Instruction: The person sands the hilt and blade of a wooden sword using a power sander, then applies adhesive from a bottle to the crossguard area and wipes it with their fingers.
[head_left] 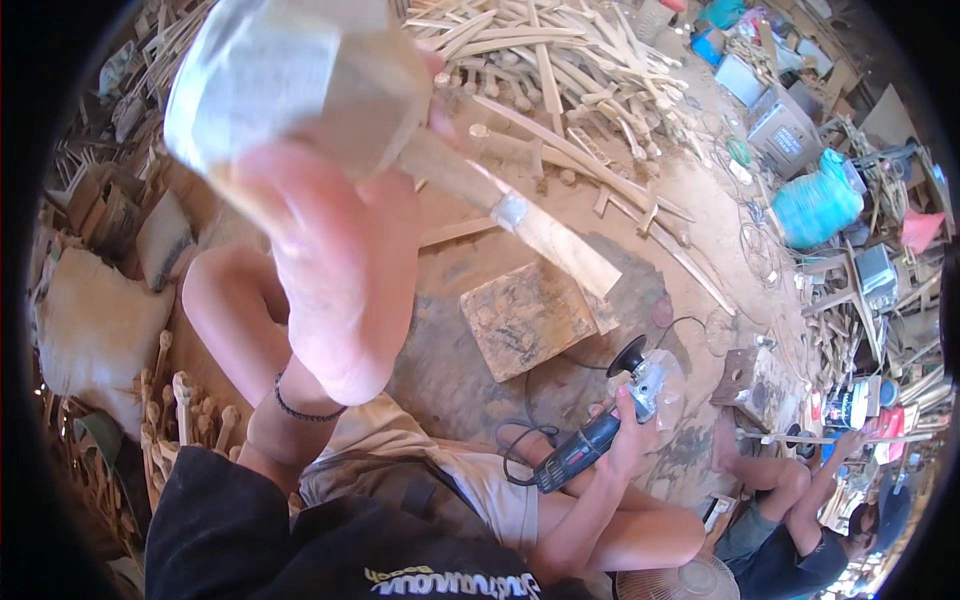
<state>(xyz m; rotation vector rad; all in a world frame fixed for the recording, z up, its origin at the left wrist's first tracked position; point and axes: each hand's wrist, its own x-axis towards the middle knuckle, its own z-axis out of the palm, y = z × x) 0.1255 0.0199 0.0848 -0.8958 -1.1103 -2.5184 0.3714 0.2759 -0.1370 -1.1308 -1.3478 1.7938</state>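
Observation:
My left hand (pixel 335 270) is raised close to the camera and grips a long pale wooden piece (pixel 455 172). Its thick end is blurred at the upper left, and its tapered flat end points down to the right over a worn wooden block (pixel 520 318) on the dirt floor. My right hand (pixel 628 445) rests low over my knee and holds a grey and black angle grinder (pixel 600 432), with the disc guard (pixel 655 382) turned up. The grinder's black cord (pixel 520 452) loops beside my lap. A dark cord bracelet sits on my left wrist.
A big pile of cut wooden sticks (pixel 560 60) lies beyond the block. Pale sacks (pixel 95 330) and several turned wooden pieces (pixel 185 400) stand at my left. A teal bag (pixel 815 205), boxes and tools crowd the right. Another person (pixel 790 525) sits at the lower right, beside a fan (pixel 690 580).

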